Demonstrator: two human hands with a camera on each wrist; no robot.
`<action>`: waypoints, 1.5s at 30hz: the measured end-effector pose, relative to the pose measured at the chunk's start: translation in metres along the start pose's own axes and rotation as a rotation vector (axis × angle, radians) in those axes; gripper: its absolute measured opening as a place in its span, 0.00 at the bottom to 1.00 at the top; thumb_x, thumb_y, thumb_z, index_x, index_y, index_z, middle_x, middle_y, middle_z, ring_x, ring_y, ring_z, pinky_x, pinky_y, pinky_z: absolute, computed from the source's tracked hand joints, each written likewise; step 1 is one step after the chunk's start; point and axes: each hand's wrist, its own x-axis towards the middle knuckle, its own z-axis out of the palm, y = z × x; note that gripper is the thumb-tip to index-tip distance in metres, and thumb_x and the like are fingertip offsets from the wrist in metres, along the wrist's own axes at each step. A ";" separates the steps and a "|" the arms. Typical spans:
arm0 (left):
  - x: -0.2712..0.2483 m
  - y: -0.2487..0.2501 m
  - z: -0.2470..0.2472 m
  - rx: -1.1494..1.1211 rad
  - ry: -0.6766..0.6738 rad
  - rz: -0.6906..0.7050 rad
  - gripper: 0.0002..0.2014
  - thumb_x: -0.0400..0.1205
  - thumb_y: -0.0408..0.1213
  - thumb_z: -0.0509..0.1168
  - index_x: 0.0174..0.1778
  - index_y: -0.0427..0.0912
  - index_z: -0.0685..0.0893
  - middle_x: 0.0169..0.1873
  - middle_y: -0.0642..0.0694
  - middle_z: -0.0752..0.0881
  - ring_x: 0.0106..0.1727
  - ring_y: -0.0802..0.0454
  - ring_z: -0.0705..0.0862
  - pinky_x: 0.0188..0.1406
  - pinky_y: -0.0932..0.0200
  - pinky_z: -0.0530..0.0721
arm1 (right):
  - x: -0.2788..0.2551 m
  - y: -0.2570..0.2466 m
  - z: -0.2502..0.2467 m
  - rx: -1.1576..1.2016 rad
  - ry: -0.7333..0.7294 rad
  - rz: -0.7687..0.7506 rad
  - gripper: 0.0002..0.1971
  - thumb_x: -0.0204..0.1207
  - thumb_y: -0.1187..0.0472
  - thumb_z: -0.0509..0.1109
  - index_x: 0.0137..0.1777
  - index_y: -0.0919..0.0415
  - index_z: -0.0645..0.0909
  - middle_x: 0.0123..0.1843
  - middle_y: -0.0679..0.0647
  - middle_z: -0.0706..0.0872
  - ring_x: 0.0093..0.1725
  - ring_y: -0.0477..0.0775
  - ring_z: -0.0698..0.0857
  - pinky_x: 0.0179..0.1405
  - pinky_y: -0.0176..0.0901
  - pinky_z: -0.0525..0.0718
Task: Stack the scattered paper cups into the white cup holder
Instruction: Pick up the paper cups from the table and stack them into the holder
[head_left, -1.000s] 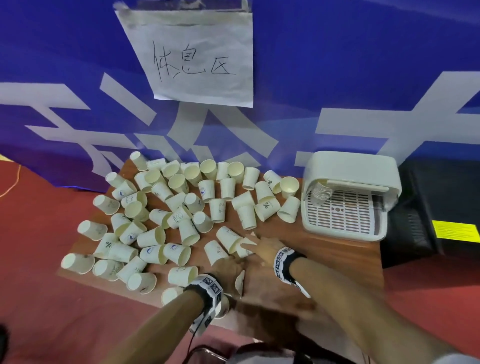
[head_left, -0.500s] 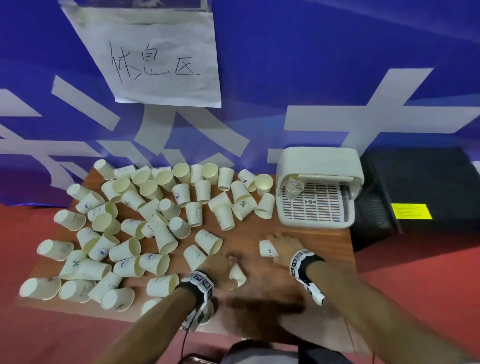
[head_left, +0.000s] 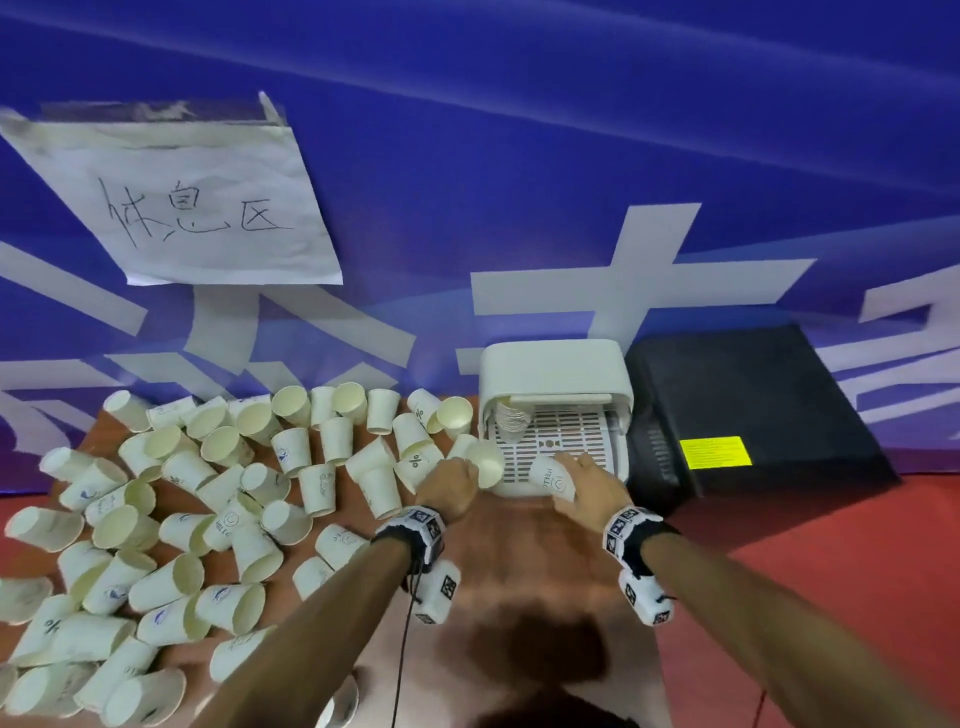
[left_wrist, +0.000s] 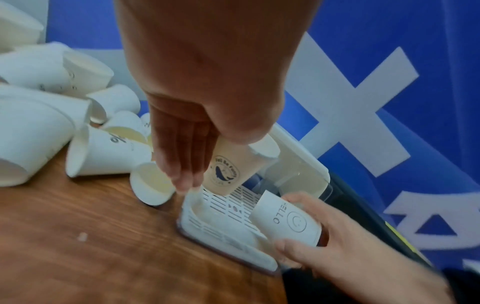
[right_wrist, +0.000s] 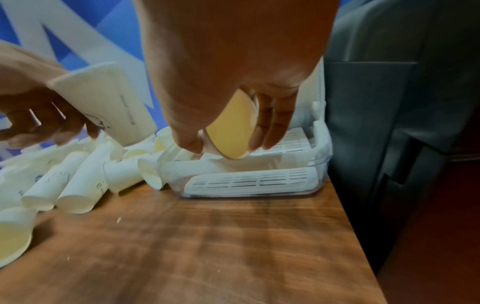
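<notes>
Many white paper cups (head_left: 317, 484) lie scattered over the left and middle of the wooden table (head_left: 524, 566). The white cup holder (head_left: 553, 371) stands at the table's back right, with a short stack of cups (head_left: 511, 423) inside its left side. My left hand (head_left: 457, 475) grips a whale-print cup (left_wrist: 228, 170), tilted base down over the holder's slotted tray (left_wrist: 223, 205). My right hand (head_left: 576, 475) holds a "HELLO" smiley cup (head_left: 553, 478) on its side above the tray's front. In the right wrist view that cup's open mouth (right_wrist: 231, 127) faces the camera.
A black box (head_left: 753, 405) with a yellow label stands directly right of the holder, past the table's right edge. A blue banner (head_left: 519, 156) with a handwritten paper sign (head_left: 202, 208) hangs behind. Red floor (head_left: 831, 571) lies to the right. Bare wood shows at the table's front.
Each hand picked a cup up off the table's front and carried it back and to the right, up to the holder. The head view has also shifted to the right.
</notes>
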 end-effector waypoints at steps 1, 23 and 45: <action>0.009 0.007 0.003 -0.013 0.007 -0.024 0.21 0.91 0.42 0.51 0.49 0.31 0.85 0.50 0.34 0.89 0.48 0.39 0.87 0.47 0.50 0.84 | 0.000 0.007 -0.002 0.025 0.018 0.033 0.38 0.72 0.40 0.69 0.82 0.41 0.61 0.63 0.55 0.78 0.55 0.64 0.87 0.51 0.56 0.88; 0.090 0.024 0.062 -0.064 -0.206 -0.236 0.22 0.89 0.41 0.53 0.50 0.27 0.86 0.49 0.30 0.90 0.48 0.31 0.90 0.47 0.43 0.90 | 0.034 0.013 -0.016 0.482 0.161 -0.004 0.34 0.72 0.51 0.78 0.76 0.48 0.68 0.68 0.53 0.75 0.66 0.56 0.79 0.62 0.55 0.84; 0.063 -0.011 0.046 -0.108 -0.150 -0.020 0.17 0.83 0.50 0.57 0.63 0.44 0.76 0.46 0.40 0.87 0.44 0.41 0.88 0.35 0.47 0.88 | 0.077 -0.040 0.022 0.093 -0.073 -0.081 0.44 0.71 0.40 0.79 0.84 0.43 0.61 0.72 0.56 0.77 0.68 0.62 0.79 0.59 0.55 0.84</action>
